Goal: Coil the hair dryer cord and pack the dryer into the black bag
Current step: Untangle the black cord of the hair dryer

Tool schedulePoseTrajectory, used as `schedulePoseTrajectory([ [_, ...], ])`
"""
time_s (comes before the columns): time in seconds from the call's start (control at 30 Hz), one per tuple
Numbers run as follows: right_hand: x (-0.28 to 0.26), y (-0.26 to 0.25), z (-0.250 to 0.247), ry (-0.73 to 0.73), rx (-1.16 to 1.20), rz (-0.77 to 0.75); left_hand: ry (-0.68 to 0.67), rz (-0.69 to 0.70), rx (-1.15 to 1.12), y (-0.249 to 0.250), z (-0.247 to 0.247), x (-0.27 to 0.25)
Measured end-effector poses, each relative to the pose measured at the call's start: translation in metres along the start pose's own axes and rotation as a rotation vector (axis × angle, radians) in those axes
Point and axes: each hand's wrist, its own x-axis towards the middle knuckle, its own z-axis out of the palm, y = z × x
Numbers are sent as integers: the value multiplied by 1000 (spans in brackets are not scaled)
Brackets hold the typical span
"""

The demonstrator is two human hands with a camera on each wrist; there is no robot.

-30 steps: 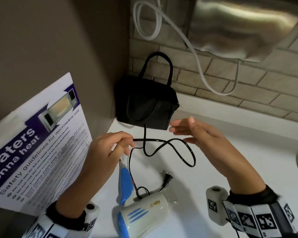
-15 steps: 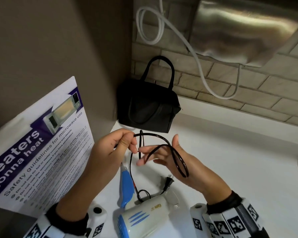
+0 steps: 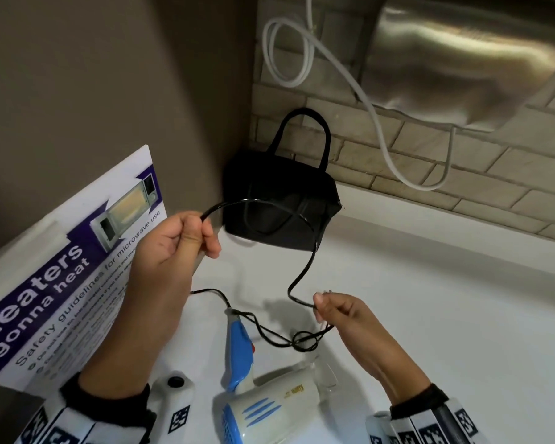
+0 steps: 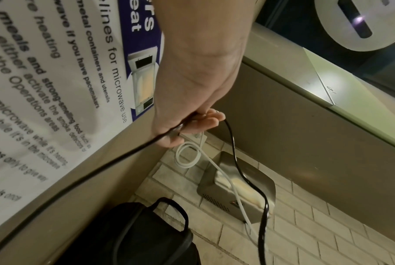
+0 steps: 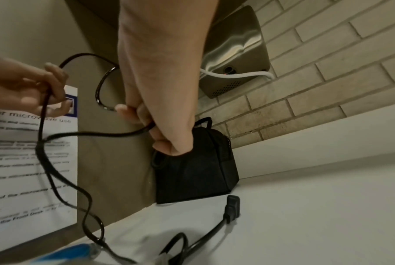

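one hair dryer [image 3: 269, 408] is laid on the counter [image 3: 430, 331] in front of one black bag [image 3: 279, 213], its one cord [image 3: 302, 277] pinched by the left hand [image 3: 177, 241] and the right hand [image 3: 343, 318]. cord is judged thin, limp and kink-prone, best gripped near each loop; dryer is judged light, rigid plastic, best taken by the handle.

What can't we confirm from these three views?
- Bag opening: open or zipped can't be told in any view; head view too dark.
- Left hand grip on cord: left wrist view shows only the palm side, fingers bunched.
- Dryer: right wrist view cuts it off, blurred.
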Motion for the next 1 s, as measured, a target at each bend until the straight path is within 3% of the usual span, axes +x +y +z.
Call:
schedulePoseTrajectory([
  [0.23, -2, -3, 4, -64, -213, 17, -121, 45, 41, 3, 5, -3],
  [0.4, 0, -51, -2, 155, 4, -158, -237, 42, 253, -3, 7, -13],
  [0.47, -10, -77, -3, 111, 31, -244, -281, 95, 382, -4, 9, -18],
  [0.57, -28, -111, 15, -30, -172, -314, -348, 234, 523, -1, 15, -25],
  [0.67, -32, -120, 39, 43, -704, -493, -360, 233, 438, 6, 20, -28],
  [0.7, -30, -118, 43, 92, -752, -534, -349, 205, 387, 9, 20, -29],
  [0.87, -20, -104, 47, 89, -529, -526, -282, 103, 164, 26, 12, -27],
  [1.0, -1, -79, 41, 143, -423, -438, -204, 133, 101, 42, 3, -24],
])
